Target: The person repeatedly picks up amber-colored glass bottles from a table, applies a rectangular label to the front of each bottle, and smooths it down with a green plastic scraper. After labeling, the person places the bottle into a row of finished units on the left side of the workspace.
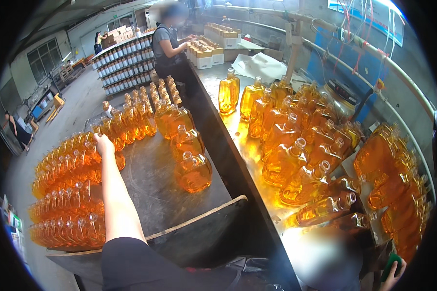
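My bare left arm reaches out over a dark cart top. At its end my left hand is closed at the neck of an amber glass bottle in the rows of filled bottles on the left. The hand partly covers that bottle, which stands among its neighbours. More flat amber bottles without caps continue the rows toward the far end. At the cart's right side stands a near amber bottle, with others behind it. My right hand does not show.
A metal table on the right carries many amber bottles, some tilted or lying. At lower right, another person's hand holds a green object. A seated co-worker handles boxed bottles. Beyond is a loaded rack.
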`<move>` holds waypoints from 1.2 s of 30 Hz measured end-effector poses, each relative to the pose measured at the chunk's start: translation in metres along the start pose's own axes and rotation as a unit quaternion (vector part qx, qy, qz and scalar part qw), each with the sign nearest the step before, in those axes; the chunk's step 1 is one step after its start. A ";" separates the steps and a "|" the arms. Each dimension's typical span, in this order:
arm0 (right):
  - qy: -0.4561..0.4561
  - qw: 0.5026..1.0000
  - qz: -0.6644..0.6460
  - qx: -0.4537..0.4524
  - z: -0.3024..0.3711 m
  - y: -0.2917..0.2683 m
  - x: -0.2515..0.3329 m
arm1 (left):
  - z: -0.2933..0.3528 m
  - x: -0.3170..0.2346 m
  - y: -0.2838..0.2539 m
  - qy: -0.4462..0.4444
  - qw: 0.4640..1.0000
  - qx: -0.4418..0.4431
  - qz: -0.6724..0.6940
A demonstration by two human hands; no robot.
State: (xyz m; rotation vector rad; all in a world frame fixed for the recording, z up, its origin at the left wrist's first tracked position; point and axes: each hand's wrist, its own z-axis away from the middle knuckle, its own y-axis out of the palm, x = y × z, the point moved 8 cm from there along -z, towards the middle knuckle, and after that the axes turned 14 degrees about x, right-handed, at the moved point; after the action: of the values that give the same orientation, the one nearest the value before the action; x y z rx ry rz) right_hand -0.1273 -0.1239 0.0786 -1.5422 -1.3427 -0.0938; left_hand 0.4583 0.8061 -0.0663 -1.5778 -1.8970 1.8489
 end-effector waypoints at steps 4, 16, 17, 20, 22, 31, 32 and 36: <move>-0.045 0.999 0.014 -0.008 0.009 -0.014 0.011 | 0.061 -0.025 0.018 0.056 0.958 0.018 0.280; -0.049 0.930 -0.301 0.206 0.037 -0.004 -0.025 | 0.247 -0.146 -0.160 0.377 0.918 -0.062 0.109; -0.032 0.912 -0.348 0.214 0.040 0.005 -0.022 | 0.287 -0.169 -0.186 0.402 0.905 -0.036 0.133; -0.024 0.876 -0.453 0.167 0.059 -0.001 -0.026 | 0.376 -0.225 -0.227 0.488 0.812 0.080 0.310; -0.002 0.846 -0.375 0.380 0.075 0.024 0.006 | 0.417 -0.254 -0.242 0.506 0.706 0.200 0.454; -0.052 0.791 -0.468 0.390 0.130 0.073 0.067 | 0.691 -0.388 -0.222 0.344 0.219 0.580 0.705; -0.033 0.796 -0.490 0.355 0.133 0.069 0.054 | 0.725 -0.396 -0.228 0.327 0.194 0.625 0.682; 0.093 0.781 -0.591 0.179 0.152 0.047 0.005 | 0.818 -0.381 -0.179 0.263 0.121 0.792 0.538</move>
State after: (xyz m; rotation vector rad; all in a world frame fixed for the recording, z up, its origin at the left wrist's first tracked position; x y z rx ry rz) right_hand -0.1704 -0.0042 -0.0167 -0.1780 -1.8360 -0.7048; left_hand 0.0015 0.0175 0.0625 -1.4376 1.8601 1.2011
